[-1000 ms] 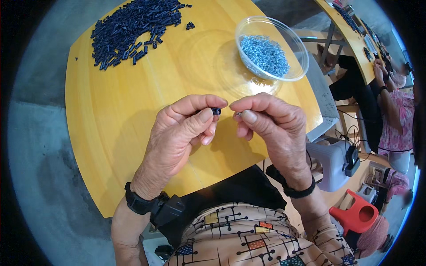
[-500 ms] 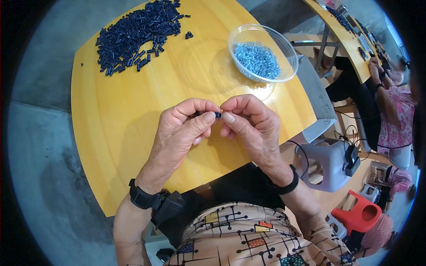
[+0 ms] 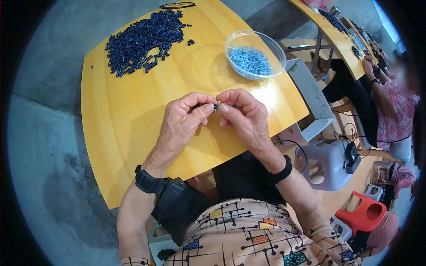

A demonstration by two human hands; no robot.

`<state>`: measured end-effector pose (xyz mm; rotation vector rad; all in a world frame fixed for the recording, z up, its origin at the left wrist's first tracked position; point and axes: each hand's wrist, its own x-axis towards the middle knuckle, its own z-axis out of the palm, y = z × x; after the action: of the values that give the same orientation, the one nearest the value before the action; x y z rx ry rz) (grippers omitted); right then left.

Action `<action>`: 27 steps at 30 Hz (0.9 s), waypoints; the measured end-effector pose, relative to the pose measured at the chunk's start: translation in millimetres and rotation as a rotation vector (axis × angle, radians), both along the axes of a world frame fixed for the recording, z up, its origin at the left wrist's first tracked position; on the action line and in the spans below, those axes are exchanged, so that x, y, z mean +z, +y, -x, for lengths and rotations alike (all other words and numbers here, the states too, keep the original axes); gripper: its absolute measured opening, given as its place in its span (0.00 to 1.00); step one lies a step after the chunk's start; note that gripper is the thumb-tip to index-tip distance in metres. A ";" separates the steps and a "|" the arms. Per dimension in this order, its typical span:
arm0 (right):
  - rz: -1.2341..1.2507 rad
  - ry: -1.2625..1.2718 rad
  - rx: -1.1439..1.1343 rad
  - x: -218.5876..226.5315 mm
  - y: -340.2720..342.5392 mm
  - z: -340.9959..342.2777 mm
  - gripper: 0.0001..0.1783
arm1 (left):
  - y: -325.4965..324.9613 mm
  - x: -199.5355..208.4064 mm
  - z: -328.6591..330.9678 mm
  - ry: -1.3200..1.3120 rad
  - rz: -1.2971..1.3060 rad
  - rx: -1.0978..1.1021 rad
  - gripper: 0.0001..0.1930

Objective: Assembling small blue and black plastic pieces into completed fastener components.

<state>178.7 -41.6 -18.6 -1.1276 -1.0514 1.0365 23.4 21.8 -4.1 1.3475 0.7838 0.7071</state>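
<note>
Over the near part of the yellow wooden table [image 3: 120, 115], my two hands meet fingertip to fingertip. My left hand [image 3: 179, 119] pinches a small dark blue tube-shaped piece [image 3: 216, 107] between thumb and fingers, its end poking out. At that end, my right hand [image 3: 246, 117] is closed thumb to forefinger; whatever it pinches is too small to make out. Beyond the hands, to the left, lies a heap of similar dark short tubes [image 3: 142, 40]. A clear plastic bowl [image 3: 281, 57] stands at the far right, holding many tiny shiny silvery-blue pieces [image 3: 250, 60].
Eyeglasses [image 3: 177, 5] lie at the table's far edge. Against its right side stands a grey open box [image 3: 310, 99]. Further right are a pale plastic stool [image 3: 321, 162] with cables, a red stool [image 3: 361, 213], and another person [image 3: 390, 106] working at a second table [image 3: 313, 15].
The view has shifted slightly, bringing the eyeglasses into sight. My hands keep their pinch, and the fingertips are a little closer together around the dark tube's end.
</note>
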 end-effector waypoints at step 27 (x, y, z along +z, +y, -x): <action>0.019 -0.128 -0.036 -1.6 2.0 3.1 0.08 | 5.4 -4.6 2.4 0.030 -0.005 -0.009 0.06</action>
<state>175.6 -39.5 -20.2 -1.2367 -1.1202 0.9582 21.0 27.2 -8.7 1.3679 0.7995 0.6838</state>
